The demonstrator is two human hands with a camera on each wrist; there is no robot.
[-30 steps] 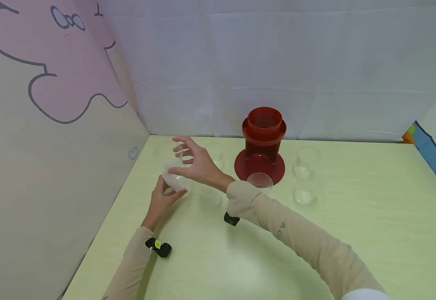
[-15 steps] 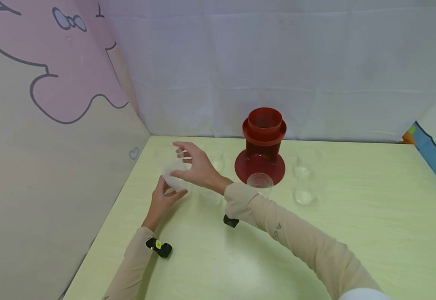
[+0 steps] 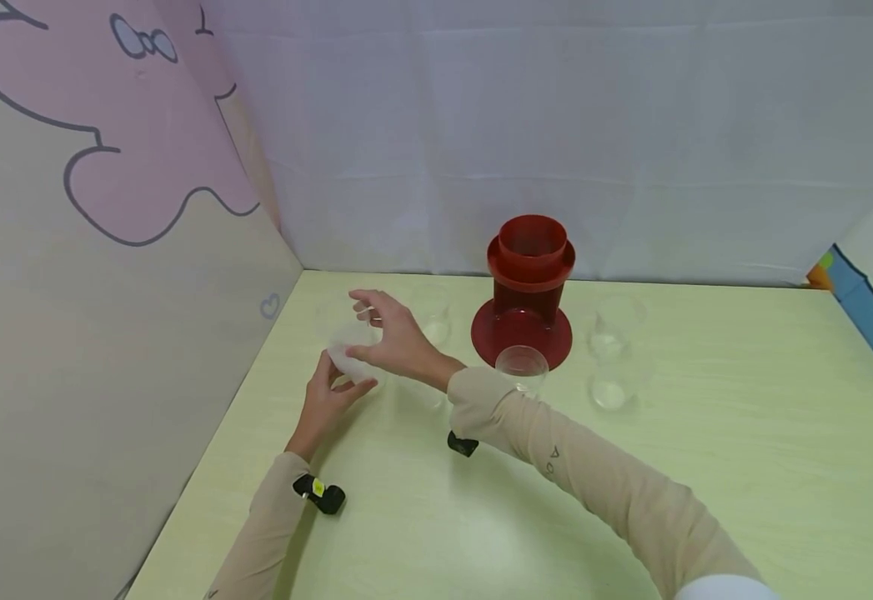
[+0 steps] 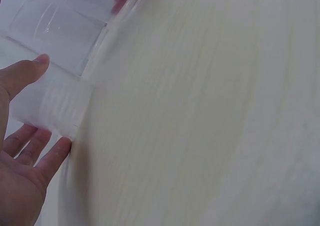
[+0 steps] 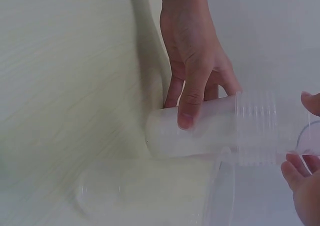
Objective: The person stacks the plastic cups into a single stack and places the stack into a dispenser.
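My left hand (image 3: 325, 404) holds the lower part of a stack of clear plastic cups (image 5: 210, 131), thumb on one side and fingers on the other. At the upper part of the same stack, my right hand (image 3: 403, 337) grips a clear cup with thumb and curled fingers. Several ribbed rims sit close together along the stack in the right wrist view. Beside it stands another clear cup (image 5: 150, 191), separate from the hands. The transparent walls make it hard to tell how deep each cup sits.
A red stand (image 3: 529, 287) with a round base is at the back of the pale table (image 3: 421, 517). One clear cup (image 3: 522, 364) stands in front of it. More clear cups (image 3: 611, 393) stand to its right. A wall (image 3: 203, 275) borders the table's left side.
My right hand has moved slightly down toward my left hand, and the upper cup has come lower with it. The left hand stays about where it was.
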